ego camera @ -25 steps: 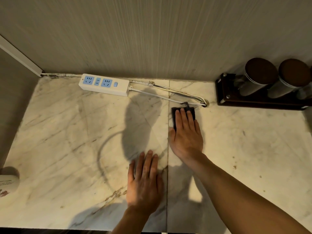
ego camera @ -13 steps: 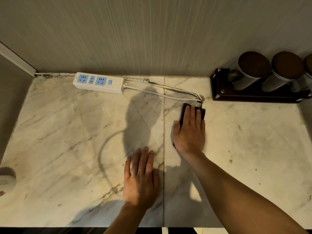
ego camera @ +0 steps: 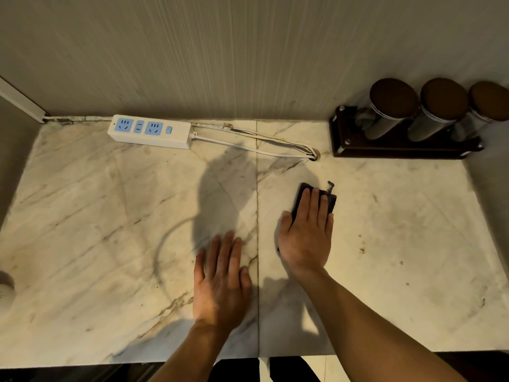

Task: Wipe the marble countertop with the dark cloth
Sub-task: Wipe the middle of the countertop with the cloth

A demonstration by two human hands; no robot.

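Note:
The marble countertop [ego camera: 110, 230] fills the view, pale with grey and brown veins and a seam down the middle. My right hand [ego camera: 307, 232] lies flat on the dark cloth [ego camera: 332, 202], pressing it onto the marble just right of the seam; only the cloth's far edge and a loose thread show past my fingers. My left hand [ego camera: 220, 282] rests palm down on the bare marble left of the seam, fingers spread, holding nothing.
A white power strip [ego camera: 151, 130] with blue sockets lies at the back, its cables [ego camera: 275, 144] running to a hole near the wall. A dark wooden rack [ego camera: 385, 148] with three brown-lidded jars stands back right. Brown specks [ego camera: 361, 249] dot the marble right of the cloth. A white object [ego camera: 5, 293] sits at the left edge.
My right hand has slid the cloth toward me and slightly right, away from the cable hole. My left hand has stayed planted on the marble.

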